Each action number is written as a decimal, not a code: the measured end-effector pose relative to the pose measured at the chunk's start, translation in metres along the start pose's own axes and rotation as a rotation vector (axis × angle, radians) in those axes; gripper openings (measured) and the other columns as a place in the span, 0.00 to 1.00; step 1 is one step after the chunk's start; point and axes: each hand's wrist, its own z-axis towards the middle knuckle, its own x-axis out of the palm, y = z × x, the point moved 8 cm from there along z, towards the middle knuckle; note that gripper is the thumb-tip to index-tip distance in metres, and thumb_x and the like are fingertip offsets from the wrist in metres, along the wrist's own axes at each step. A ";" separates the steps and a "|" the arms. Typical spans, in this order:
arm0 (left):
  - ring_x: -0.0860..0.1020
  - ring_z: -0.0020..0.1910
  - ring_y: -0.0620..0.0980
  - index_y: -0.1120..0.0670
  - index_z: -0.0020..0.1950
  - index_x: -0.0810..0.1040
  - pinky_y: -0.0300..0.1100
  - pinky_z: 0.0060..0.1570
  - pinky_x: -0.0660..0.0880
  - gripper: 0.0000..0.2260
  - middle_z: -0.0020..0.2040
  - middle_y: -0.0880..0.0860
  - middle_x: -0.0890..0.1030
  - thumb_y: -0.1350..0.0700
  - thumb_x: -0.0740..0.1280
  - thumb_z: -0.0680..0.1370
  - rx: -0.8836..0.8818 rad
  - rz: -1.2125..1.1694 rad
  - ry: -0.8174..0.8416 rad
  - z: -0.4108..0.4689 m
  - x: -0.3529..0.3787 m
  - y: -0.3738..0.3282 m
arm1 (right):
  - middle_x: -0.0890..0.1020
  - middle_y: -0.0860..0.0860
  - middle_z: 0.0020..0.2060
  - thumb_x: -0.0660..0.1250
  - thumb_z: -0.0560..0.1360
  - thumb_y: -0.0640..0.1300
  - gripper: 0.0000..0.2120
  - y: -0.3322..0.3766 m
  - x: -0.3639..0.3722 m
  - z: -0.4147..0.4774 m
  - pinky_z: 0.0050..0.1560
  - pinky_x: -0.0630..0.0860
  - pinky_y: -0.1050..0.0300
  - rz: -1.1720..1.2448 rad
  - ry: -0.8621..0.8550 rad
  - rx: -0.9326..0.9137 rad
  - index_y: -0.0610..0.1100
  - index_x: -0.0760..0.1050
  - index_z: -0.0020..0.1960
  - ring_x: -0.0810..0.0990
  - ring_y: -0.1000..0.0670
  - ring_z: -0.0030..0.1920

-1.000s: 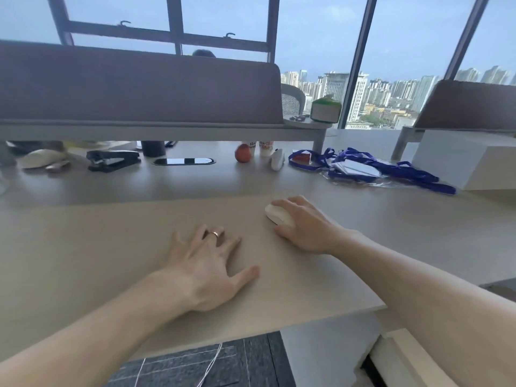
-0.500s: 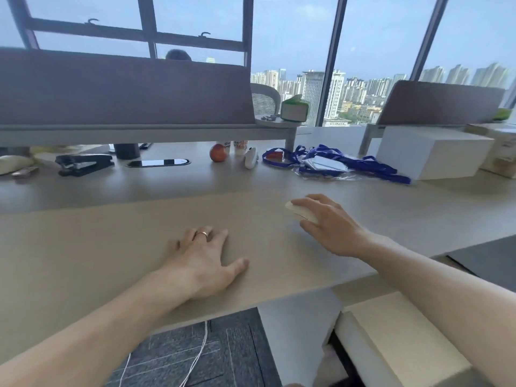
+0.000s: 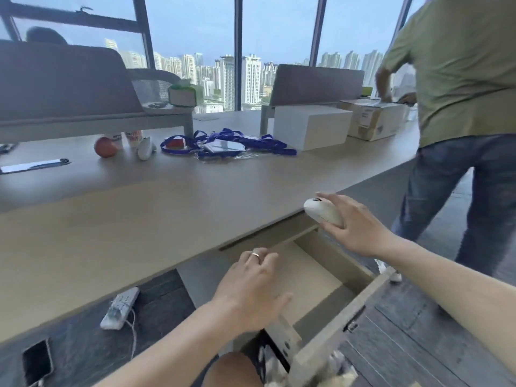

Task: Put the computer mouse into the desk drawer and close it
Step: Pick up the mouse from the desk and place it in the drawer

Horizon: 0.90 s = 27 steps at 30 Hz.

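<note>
Lifting mouse [image 3: 322,211] off desk; drawer [image 3: 360,275] now open.

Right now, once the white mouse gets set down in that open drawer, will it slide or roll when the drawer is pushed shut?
Probably slides a bit: the mouse looks smooth and rounded, and the drawer floor looks bare and flat. Rolling seems unlikely if set base-down. Likely light and rigid: the right hand holds it by fingertips alone.

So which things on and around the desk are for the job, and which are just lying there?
For the job:
- computer mouse, held in the right hand
- open desk drawer, with the left hand over it

Just lying about:
- red apple
- blue lanyards
- white box
- cardboard box
- power strip on the floor
- phone on the floor
</note>
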 end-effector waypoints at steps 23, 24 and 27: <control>0.58 0.74 0.57 0.56 0.79 0.51 0.55 0.68 0.61 0.52 0.78 0.55 0.58 0.31 0.69 0.66 -0.057 0.425 0.019 0.051 0.045 0.028 | 0.63 0.45 0.68 0.69 0.72 0.45 0.40 -0.049 0.201 -0.026 0.61 0.75 0.48 -0.063 0.585 0.330 0.55 0.53 0.78 0.72 0.39 0.65; 0.58 0.73 0.57 0.57 0.79 0.51 0.55 0.67 0.62 0.52 0.78 0.55 0.58 0.30 0.68 0.66 -0.050 0.435 0.015 0.052 0.045 0.028 | 0.63 0.46 0.69 0.68 0.71 0.45 0.41 -0.050 0.209 -0.026 0.61 0.76 0.46 -0.105 0.609 0.329 0.57 0.53 0.78 0.72 0.39 0.65; 0.59 0.73 0.57 0.57 0.79 0.51 0.55 0.66 0.62 0.52 0.78 0.55 0.58 0.30 0.68 0.67 -0.040 0.451 0.001 0.054 0.045 0.029 | 0.63 0.45 0.67 0.69 0.71 0.40 0.42 -0.056 0.227 -0.024 0.58 0.77 0.45 -0.200 0.627 0.345 0.58 0.53 0.78 0.71 0.39 0.64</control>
